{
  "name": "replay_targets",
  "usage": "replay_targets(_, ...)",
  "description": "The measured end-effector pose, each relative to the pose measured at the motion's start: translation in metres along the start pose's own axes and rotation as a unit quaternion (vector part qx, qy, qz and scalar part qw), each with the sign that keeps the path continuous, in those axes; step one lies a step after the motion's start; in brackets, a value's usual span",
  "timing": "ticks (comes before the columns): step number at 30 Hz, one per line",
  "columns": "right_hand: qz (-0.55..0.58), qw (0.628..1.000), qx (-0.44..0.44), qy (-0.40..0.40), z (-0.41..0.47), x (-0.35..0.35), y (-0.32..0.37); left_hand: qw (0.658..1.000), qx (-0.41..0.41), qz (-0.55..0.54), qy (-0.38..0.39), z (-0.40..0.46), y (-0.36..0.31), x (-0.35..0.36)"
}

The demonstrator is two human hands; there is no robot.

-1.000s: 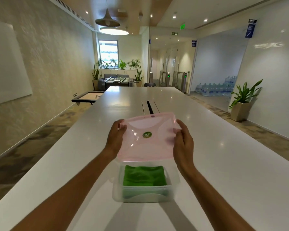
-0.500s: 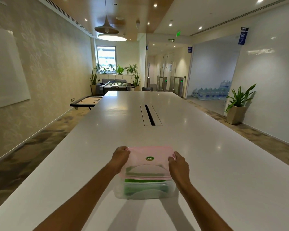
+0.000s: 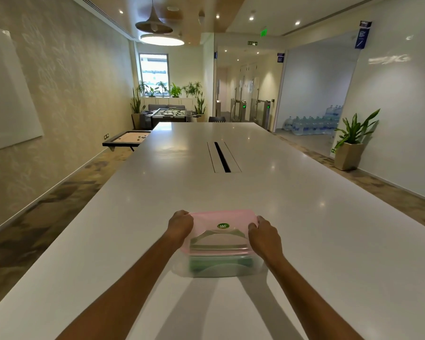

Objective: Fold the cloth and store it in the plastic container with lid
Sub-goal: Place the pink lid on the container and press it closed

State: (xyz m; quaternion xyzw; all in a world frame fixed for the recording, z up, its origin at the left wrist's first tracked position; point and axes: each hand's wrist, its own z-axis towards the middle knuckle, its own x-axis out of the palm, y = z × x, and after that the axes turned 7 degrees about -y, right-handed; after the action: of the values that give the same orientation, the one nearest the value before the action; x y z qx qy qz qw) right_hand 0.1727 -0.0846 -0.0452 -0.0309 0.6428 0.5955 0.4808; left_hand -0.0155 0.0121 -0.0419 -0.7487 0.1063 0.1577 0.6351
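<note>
A long white table (image 3: 231, 192) is stretching down a bright office room; a potted plant (image 3: 351, 141) is standing at the right wall. The pink lid (image 3: 222, 224) is lying on the clear container (image 3: 219, 268) on the table's near end, green cloth (image 3: 199, 262) showing through; the left hand (image 3: 179, 225) and right hand (image 3: 264, 234) are gripping the lid's side edges.

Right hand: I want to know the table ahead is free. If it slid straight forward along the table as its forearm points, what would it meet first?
Nothing, apparently: beyond the right hand gripping the pink lid, the white table lies bare, the cable slot left of that line, though depth is uncertain.
</note>
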Motion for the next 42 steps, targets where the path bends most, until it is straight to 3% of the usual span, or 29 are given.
replay_targets(7,-0.085,0.996,-0.017,-0.006,0.006,-0.004,0.001,1.0,-0.016,-0.004,0.015,-0.002,-0.002,-0.004)
replay_targets(15,-0.105,0.993,-0.006,0.052,0.016,-0.015,0.0,0.999,-0.012,-0.043,-0.002,-0.005,-0.004,-0.005)
replay_targets(20,0.024,0.999,0.026,0.027,0.011,-0.008,-0.005,0.996,-0.02,-0.091,-0.004,-0.008,-0.003,-0.004)
replay_targets(23,0.143,0.987,0.067,0.003,0.007,-0.005,-0.008,0.993,-0.034,-0.109,0.011,-0.009,-0.003,-0.004)
replay_targets(26,0.194,0.978,0.078,-0.001,0.007,-0.009,-0.007,0.992,-0.037,-0.12,0.014,-0.007,-0.001,-0.002)
replay_targets(33,0.121,0.989,0.08,0.031,0.007,-0.005,-0.011,0.997,-0.018,-0.077,-0.018,-0.007,-0.001,0.005)
replay_targets(42,0.004,0.998,0.056,0.014,0.013,0.001,-0.015,0.999,0.024,-0.002,-0.049,-0.004,-0.004,0.013)
